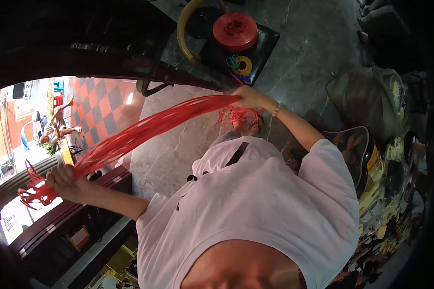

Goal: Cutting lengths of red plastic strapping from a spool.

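Note:
A long bundle of red plastic twine strands [144, 126] stretches between my two hands, rising from left to right. My left hand [65, 184] is closed in a fist round its left end, with loose looped ends poking out beyond the fist. At the far end my right hand [250, 98] is closed round the bundle. More red strands [240, 115] hang below that hand, over the feet. Beyond it, a big red twine roll [235, 30] lies on a black chair seat [269, 41], beside teal-handled scissors [233, 61] and a yellow-orange tape roll [245, 64].
A dark cabinet or counter [72, 216] runs along the left below my left arm. Past an open doorway, a person [58, 125] sits outside near checkered tiles [99, 108]. Right of me, a grey-brown covered pile [371, 98] and bags of small pieces [381, 207] crowd the floor.

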`<move>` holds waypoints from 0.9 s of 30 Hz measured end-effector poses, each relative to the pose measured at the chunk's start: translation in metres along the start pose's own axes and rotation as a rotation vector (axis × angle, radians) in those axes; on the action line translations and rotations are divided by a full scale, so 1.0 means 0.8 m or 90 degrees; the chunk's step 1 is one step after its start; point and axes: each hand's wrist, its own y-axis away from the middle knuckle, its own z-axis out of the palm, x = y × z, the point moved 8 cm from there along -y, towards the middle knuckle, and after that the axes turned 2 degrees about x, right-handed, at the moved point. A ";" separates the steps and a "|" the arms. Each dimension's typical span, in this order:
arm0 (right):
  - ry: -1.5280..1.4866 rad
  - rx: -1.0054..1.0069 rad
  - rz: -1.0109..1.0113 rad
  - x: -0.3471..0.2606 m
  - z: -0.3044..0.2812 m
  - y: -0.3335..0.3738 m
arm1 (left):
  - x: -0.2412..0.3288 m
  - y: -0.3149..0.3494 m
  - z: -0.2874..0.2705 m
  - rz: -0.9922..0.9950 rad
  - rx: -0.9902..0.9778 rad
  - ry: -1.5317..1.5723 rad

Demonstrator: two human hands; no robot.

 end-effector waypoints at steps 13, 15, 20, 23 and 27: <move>0.317 0.112 -0.088 -0.064 -0.109 -0.072 | -0.153 0.150 -0.422 -0.614 0.019 -1.008; 0.366 0.103 -0.098 -0.110 -0.126 -0.096 | -0.206 0.147 -0.326 -0.442 -0.261 -1.357; 0.402 0.032 -0.210 -0.232 -0.115 -0.107 | -0.297 0.116 -0.001 -0.090 -0.369 -0.886; 0.418 0.025 -0.278 -0.280 -0.101 -0.100 | -0.344 0.102 0.101 -0.109 -0.457 -0.840; 0.414 -0.030 -0.217 -0.260 -0.117 -0.111 | -0.368 0.094 0.123 -0.226 -0.597 -0.937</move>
